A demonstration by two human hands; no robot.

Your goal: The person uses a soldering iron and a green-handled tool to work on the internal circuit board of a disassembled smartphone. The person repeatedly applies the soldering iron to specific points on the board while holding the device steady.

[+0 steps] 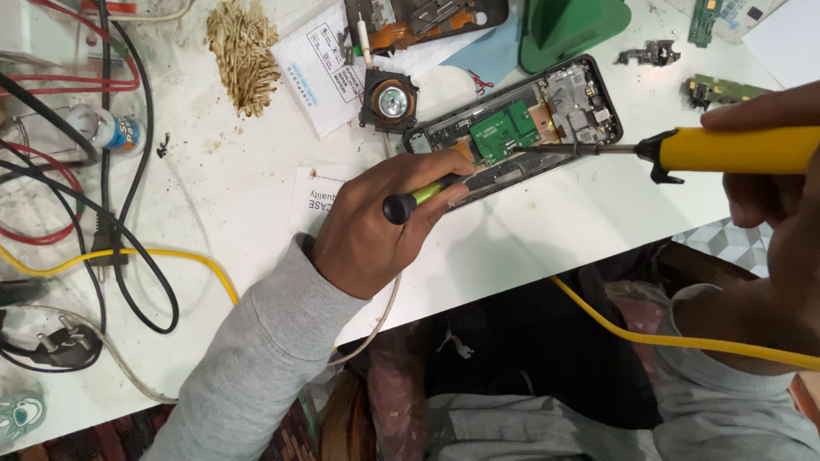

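Right now we've got the opened phone (512,128) lying back-off at upper centre of the bench (239,196), our left hand (376,226) pinching a green-handled tool (418,198) against it, our right hand (781,171) wrapped round the yellow soldering iron (726,150), tip on the green board (504,130), reassembly not begun.

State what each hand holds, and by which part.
Left hand: a green-handled tool, held by its handle. Right hand: a yellow soldering iron, held by its handle.
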